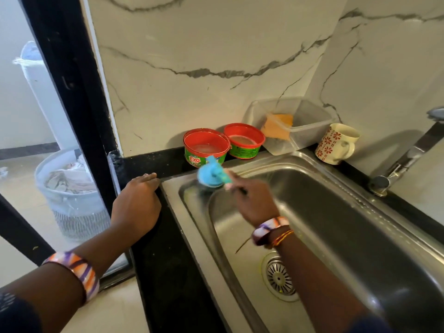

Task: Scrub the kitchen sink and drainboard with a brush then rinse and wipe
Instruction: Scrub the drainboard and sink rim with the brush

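Right hand [254,200] grips a blurred blue brush [212,174] on the steel sink [336,212] rim.

Bright daylight from left – right hand [254,200] and brush [212,175] seemingly motion-blurred

Two red-rimmed soap tubs [206,146] [244,140], a clear box [310,126] holding an orange sponge [278,126], and a flowered mug [336,143] line the black bench [153,162].
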The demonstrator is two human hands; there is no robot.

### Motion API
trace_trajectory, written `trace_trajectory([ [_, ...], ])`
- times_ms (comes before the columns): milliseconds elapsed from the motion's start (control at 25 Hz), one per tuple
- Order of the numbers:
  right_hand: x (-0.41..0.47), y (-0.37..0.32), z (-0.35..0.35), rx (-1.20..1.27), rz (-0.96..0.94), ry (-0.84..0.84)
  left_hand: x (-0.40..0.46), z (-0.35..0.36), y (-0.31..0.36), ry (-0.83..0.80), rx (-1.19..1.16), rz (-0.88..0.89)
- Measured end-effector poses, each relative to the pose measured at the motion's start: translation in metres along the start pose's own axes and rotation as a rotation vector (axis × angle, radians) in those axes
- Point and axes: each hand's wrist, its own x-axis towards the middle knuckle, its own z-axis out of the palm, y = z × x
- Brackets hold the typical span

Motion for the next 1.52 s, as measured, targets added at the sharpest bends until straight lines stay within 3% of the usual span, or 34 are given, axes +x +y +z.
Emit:
trace_trajectory([
  [120, 0.015, 0.028, -0.041, -0.122, 0.256, 0.113, 0.0, -0.001, 0.002, 0.001, -0.015, 0.027],
  [200, 0.013, 0.017, -0.03, -0.066, 0.219, 0.063, 0.0, -0.003, 0.004, 0.002, -0.032, 0.02],
  [360, -0.001, -0.036, 0.01, 0.182, 0.133, -0.216, 0.002, -0.004, 0.002, -0.012, -0.014, 0.029],
  [440, 0.003, -0.048, -0.015, 0.23, 0.247, -0.293, 0.002, -0.005, 0.002, -0.02, -0.015, 0.023],
  [600, 0.002, -0.051, -0.066, 0.131, 0.421, -0.667, 0.003, -0.003, 0.001, -0.002, -0.046, 0.02],
  [640, 0.003, -0.052, -0.06, 0.101, 0.381, -0.666, 0.003, -0.003, 0.0, -0.002, -0.048, 0.021],
  [840, 0.013, -0.06, -0.009, -0.052, 0.092, -0.351, 0.003, -0.004, -0.001, 0.0, -0.069, 0.017],
  [1040, 0.025, -0.032, -0.022, -0.28, 0.137, -0.082, 0.003, -0.002, -0.002, 0.0, -0.143, -0.023],
  [1200, 0.009, -0.05, -0.004, -0.168, 0.121, -0.263, 0.003, -0.002, -0.003, -0.012, -0.141, -0.018],
  [1400, 0.027, -0.033, -0.026, -0.315, 0.166, -0.05, 0.001, 0.0, -0.004, 0.02, -0.168, -0.027],
  [1520, 0.018, -0.032, -0.015, -0.107, 0.174, -0.189, 0.002, 0.0, -0.005, 0.031, -0.163, -0.026],
])
